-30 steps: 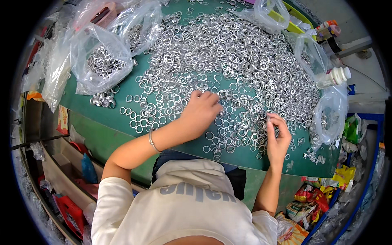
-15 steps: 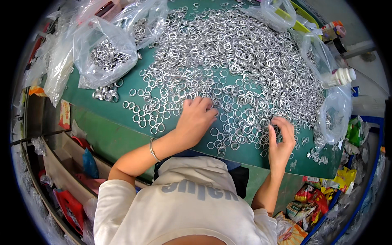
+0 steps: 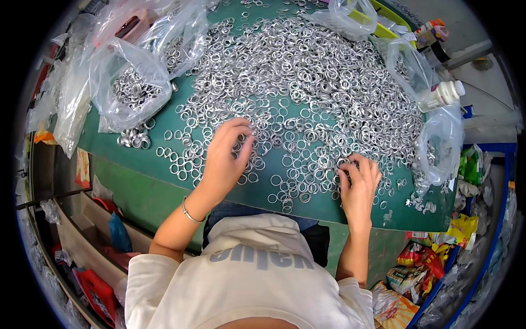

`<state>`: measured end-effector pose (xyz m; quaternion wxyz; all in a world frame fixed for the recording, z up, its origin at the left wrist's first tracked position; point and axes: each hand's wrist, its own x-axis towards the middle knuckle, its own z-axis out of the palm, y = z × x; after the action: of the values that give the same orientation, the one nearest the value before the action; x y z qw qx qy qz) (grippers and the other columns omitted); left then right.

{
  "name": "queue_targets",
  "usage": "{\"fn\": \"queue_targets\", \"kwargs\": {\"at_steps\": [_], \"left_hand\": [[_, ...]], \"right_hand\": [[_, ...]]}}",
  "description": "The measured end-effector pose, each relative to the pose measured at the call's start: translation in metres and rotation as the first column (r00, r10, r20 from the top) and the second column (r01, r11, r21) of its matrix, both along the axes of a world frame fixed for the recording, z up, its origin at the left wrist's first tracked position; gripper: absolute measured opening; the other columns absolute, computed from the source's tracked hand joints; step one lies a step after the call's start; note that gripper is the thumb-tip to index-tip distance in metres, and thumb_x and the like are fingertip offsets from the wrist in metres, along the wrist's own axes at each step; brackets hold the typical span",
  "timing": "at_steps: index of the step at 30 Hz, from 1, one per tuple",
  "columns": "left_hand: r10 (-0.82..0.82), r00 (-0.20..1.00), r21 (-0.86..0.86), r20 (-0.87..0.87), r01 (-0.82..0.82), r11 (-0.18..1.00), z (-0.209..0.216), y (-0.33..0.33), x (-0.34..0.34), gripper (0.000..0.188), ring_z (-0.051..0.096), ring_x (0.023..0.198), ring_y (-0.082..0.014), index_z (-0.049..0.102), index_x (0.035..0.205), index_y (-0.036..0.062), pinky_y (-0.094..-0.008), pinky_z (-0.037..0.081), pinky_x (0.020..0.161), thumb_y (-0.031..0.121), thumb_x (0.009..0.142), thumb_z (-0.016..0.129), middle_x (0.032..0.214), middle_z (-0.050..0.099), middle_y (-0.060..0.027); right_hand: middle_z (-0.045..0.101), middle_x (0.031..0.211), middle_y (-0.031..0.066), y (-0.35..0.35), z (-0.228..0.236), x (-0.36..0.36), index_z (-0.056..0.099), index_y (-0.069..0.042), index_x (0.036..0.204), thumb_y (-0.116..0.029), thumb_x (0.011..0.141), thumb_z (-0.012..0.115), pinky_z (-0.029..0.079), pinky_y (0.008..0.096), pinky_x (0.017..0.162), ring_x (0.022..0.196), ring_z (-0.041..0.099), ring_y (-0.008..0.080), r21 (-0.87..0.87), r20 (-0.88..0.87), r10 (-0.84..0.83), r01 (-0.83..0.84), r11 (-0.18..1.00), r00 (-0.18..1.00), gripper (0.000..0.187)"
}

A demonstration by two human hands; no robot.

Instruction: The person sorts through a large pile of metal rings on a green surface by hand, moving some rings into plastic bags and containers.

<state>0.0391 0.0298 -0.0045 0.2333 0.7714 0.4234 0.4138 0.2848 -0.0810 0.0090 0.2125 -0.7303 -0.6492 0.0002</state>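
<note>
Silver metal rings [image 3: 307,60] lie in a broad heap over the green table [image 3: 257,200], thinning to a loose single layer toward the near edge. My left hand [image 3: 223,159], a bangle at its wrist, is over the left part of that layer. Its thumb and fingers stand apart, and rings show in the gap between them. Farther right, my right hand [image 3: 359,183] is low over the rings near the front edge. Its fingers are curled, with thumb and fingertips close together. Whatever lies between those fingertips is too small to make out.
Clear plastic bags of rings [image 3: 131,88] stand at the left, with a small ring cluster [image 3: 134,138] in front. A white bottle [image 3: 442,94] and another clear bag [image 3: 438,145] are at the right edge. A yellow-green basket [image 3: 383,19] sits at the far right. Colourful packets [image 3: 416,263] lie below.
My left hand has moved left, and its thumb has spread from the fingers. My right hand's thumb and fingertips have come closer together. The whole view has shifted slightly.
</note>
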Motion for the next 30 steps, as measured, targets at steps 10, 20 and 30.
{"fn": "queue_targets", "kwargs": {"at_steps": [10, 20, 30], "left_hand": [[-0.1, 0.88, -0.519, 0.464, 0.362, 0.774, 0.004, -0.018, 0.013, 0.033, 0.062, 0.088, -0.0149, 0.052, 0.111, -0.0048, -0.0244, 0.05, 0.077, -0.01, 0.08, 0.061, 0.105, 0.062, -0.0142], [0.248, 0.626, -0.671, 0.739, 0.656, 0.346, 0.003, -0.018, 0.01, 0.025, 0.058, 0.084, -0.0127, 0.055, 0.111, -0.0036, -0.0253, 0.048, 0.077, 0.0, 0.087, 0.053, 0.099, 0.059, -0.0081], [-0.626, 0.771, -0.248, -0.113, 0.588, 0.77, 0.0, -0.068, 0.027, 0.031, 0.049, 0.084, -0.0184, 0.06, 0.108, 0.0102, -0.0344, 0.039, 0.08, 0.019, 0.08, 0.068, 0.095, 0.053, -0.0046]], "right_hand": [[0.059, 0.1, 0.0094, -0.002, -0.003, 0.004, 0.062, 0.0, 0.08, 0.003, 0.071, 0.065, 0.04, 0.0381, 0.084, 0.095, 0.053, 0.0252, 0.128, -0.313, -0.054, 0.098, 0.987, 0.948, 0.01], [0.057, 0.107, 0.0187, -0.01, -0.018, 0.046, 0.051, -0.001, 0.11, -0.005, 0.091, 0.047, 0.049, 0.0296, 0.064, 0.083, 0.06, 0.0228, -0.039, -0.812, 0.038, 0.12, 0.992, -0.582, 0.02], [0.057, 0.11, 0.019, 0.001, -0.016, 0.042, 0.048, 0.004, 0.119, -0.003, 0.09, 0.049, 0.05, 0.03, 0.06, 0.09, 0.06, 0.0249, -0.009, -0.878, -0.008, 0.001, 1.0, -0.479, 0.03]]}}
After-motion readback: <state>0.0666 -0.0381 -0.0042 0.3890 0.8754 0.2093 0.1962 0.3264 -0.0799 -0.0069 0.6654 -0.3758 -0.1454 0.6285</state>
